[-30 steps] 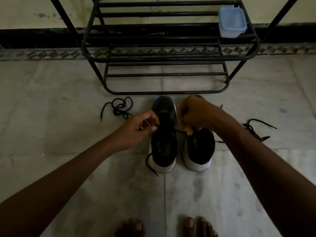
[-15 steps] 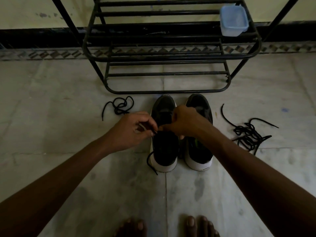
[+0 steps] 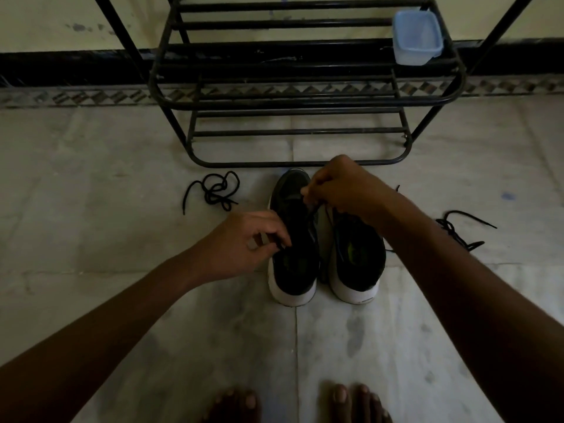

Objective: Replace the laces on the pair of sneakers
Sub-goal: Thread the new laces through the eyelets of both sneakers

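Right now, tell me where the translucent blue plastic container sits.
The translucent blue plastic container sits upper right in the head view, on the right end of the black metal shoe rack.

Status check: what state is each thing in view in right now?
Left sneaker: upright, toe toward rack, being laced.
Right sneaker: upright beside it, lacing too dark to tell.
Working lace: pulled up from left sneaker.
Left hand: pinches working lace.
Right hand: pinches working lace, raised.
Left loose lace: tangled on floor.
Right loose lace: on floor, partly hidden by arm.
Tub: on rack's right end.
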The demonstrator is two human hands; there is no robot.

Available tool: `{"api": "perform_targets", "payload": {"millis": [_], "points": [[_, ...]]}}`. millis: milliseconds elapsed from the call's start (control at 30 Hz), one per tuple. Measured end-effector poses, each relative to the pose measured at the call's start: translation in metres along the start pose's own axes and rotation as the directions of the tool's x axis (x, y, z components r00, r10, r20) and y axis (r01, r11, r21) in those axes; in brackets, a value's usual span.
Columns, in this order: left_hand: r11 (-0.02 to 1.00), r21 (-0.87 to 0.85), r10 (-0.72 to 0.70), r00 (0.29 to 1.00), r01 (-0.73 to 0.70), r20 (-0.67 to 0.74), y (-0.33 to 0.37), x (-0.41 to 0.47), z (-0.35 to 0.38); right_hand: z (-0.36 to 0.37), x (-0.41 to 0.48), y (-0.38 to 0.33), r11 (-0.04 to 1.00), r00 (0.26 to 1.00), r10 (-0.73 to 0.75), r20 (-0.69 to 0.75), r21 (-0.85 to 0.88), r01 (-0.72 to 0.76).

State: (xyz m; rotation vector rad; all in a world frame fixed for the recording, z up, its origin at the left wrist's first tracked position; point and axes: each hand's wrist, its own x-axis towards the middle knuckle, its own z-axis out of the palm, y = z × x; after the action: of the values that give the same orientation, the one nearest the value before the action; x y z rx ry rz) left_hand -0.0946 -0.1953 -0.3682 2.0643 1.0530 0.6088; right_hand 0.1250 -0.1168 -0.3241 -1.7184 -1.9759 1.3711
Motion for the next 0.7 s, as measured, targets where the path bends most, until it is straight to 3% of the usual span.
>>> {"api": "perform_targets", "payload": {"millis": [133,267,500,600,700], "points": [[0.995,0.074,0.06,0.995,-0.066,0.081,0.006,0.003,0.01,-0.005,-0.001,0.0,0.983,1.0,0.027,0.015,0.18,-0.029],[0.998,0.06,0.03,0.995,-0.035,0.093,0.007,0.006,0.012,-0.009,-0.001,0.003,0.875,0.995,0.07,0.068,0.475,-0.094],[0.997,-0.015,-0.079,0.991,0.081,0.112,0.004,0.003,0.017,-0.02,-0.004,0.005,0.895,0.997,-0.073,-0.005,0.44,0.068],[0.987,-0.043,-0.156,0.981,0.152,-0.114,0.004,0.004,0.02,-0.017,-0.009,0.0,0.912,0.987,-0.155,0.037,0.39,0.128],[0.975,-0.055,-0.219,0.914,0.213,-0.341,0.002,0.018,0.019,-0.015,-0.013,-0.007,0.921,0.971,-0.229,0.071,0.34,0.192]]}}
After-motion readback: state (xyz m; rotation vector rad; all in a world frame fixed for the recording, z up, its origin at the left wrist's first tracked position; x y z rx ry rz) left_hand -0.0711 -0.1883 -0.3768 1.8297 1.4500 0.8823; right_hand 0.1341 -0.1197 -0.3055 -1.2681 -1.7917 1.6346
